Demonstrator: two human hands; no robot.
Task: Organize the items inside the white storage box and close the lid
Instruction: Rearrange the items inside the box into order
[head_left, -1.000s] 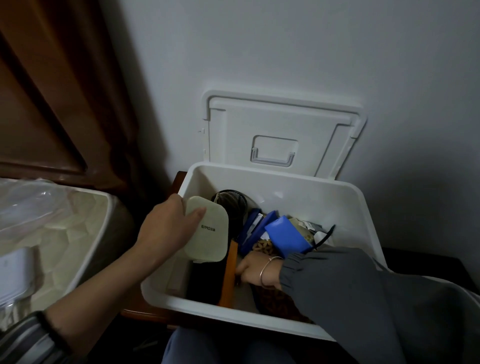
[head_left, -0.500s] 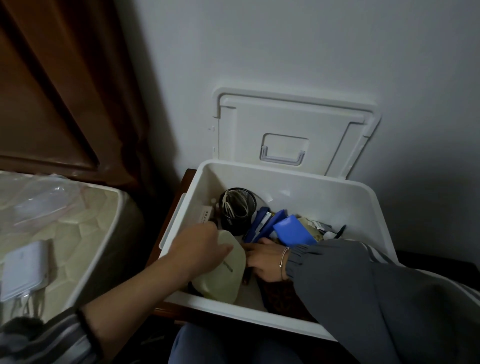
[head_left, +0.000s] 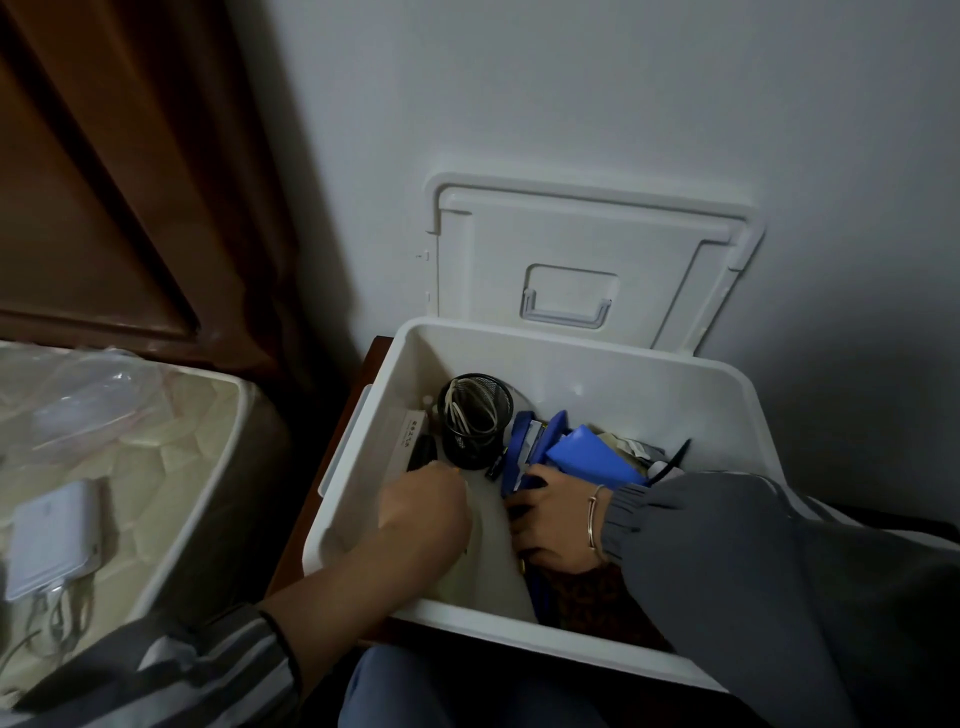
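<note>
Two hands reach into one white storage box (head_left: 597, 364), its one lid (head_left: 587, 260) standing open. The left hand (head_left: 423, 512) is curled, its grasp hidden; the right hand (head_left: 553, 519) clasps one blue stapler (head_left: 524, 457) beside one black mesh cup (head_left: 475, 421).

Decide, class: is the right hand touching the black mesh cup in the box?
Apart. The head view shows the right hand against the blue items, with bare box floor between it and the mesh cup.

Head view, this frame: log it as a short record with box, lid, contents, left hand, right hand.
box: white storage box, open
lid: lid upright against the wall
contents: black mesh cup holding white cords, blue items to its right
left hand: left hand inside the box, grip not visible
right hand: right hand inside, pressed against the blue items
</note>
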